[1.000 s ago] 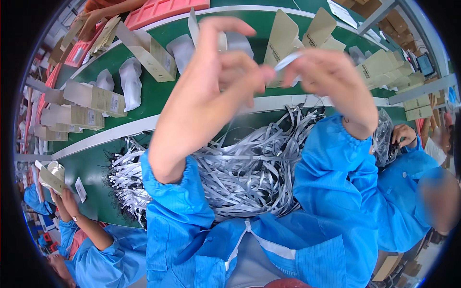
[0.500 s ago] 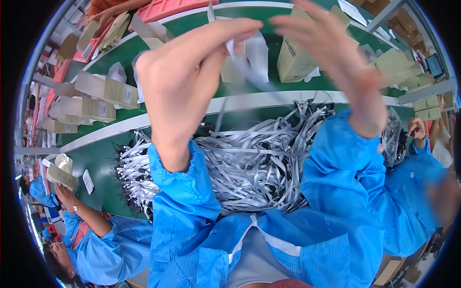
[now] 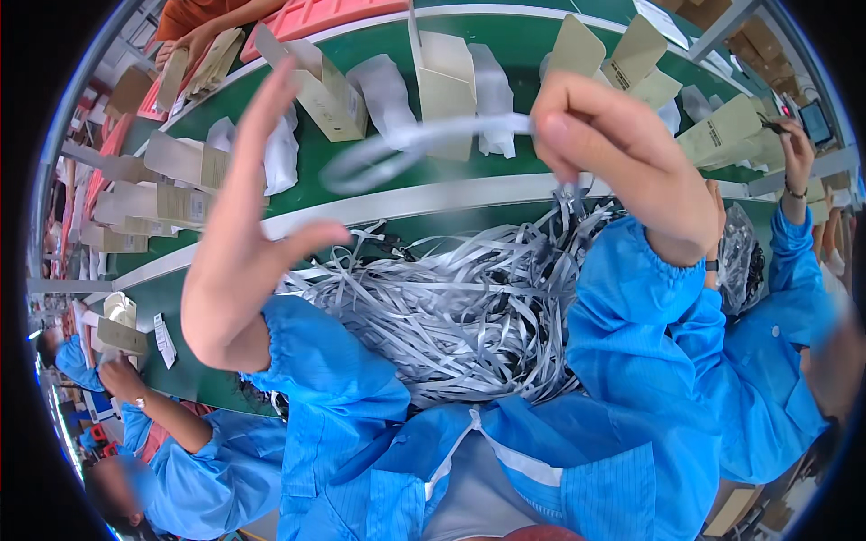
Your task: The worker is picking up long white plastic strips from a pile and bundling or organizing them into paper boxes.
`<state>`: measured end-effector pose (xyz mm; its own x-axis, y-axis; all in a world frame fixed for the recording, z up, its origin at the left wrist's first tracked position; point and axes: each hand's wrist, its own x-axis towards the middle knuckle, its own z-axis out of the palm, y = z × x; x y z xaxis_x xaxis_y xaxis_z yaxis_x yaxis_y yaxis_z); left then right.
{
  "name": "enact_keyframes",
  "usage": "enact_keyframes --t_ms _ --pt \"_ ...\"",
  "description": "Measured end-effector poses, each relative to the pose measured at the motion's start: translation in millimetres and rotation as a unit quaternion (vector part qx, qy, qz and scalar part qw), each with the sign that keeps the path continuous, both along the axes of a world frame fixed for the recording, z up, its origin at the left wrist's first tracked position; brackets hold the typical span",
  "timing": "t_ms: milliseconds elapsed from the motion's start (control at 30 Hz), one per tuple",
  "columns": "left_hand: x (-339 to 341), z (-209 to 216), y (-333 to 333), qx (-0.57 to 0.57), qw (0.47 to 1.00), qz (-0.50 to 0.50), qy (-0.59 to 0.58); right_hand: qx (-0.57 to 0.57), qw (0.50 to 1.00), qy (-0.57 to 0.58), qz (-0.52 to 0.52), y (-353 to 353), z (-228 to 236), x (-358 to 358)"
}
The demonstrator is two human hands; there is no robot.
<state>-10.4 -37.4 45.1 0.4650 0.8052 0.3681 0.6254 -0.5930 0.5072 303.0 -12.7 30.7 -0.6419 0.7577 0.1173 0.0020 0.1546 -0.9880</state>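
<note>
R hand (image 3: 622, 171) pinches grey strip (image 3: 424, 144) end, above strip pile (image 3: 451, 316). Strip's long axis runs leftward to looped end. L hand (image 3: 244, 243) fingers spread wide, empty, just beside loop.

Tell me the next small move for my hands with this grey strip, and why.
Probably bring the open left hand to the looped free end of the grey strip. Only the right hand pinches it, at one end, and the loop dangles blurred above the green belt.
</note>
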Motion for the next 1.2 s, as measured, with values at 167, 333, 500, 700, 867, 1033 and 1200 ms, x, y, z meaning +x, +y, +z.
enact_keyframes --t_ms 167,333,500,700,867,1033,1200 --pt "75.2 -20.8 26.5 -0.055 0.963 -0.186 -0.187 0.326 0.941 -0.057 -0.075 -0.9 -5.0 -15.6" --pt "110.1 -44.0 60.2 -0.32 0.914 -0.221 -0.117 0.164 0.953 0.053 -0.249 -1.2 1.7 -2.0" --pt "97.8 -48.4 72.0 -0.427 0.81 -0.305 -0.261 0.147 0.917 0.167 -0.332 1.6 7.4 16.2" --pt "126.1 -8.1 52.0 -0.415 0.585 -0.032 -0.696 0.085 0.974 -0.007 -0.209 -10.3 6.4 -14.0" --pt "92.5 -33.3 60.4 -0.42 0.573 -0.261 -0.653 0.261 0.904 0.021 -0.338 -1.3 6.4 -50.9" --pt "110.1 -14.0 25.3 -0.361 0.814 -0.069 -0.451 0.391 0.882 -0.048 -0.261 -16.2 8.3 -70.1" --pt "102.1 -25.4 38.4 -0.404 0.687 -0.096 -0.597 0.31 0.91 0.022 -0.276 -17.4 -7.5 -66.2"
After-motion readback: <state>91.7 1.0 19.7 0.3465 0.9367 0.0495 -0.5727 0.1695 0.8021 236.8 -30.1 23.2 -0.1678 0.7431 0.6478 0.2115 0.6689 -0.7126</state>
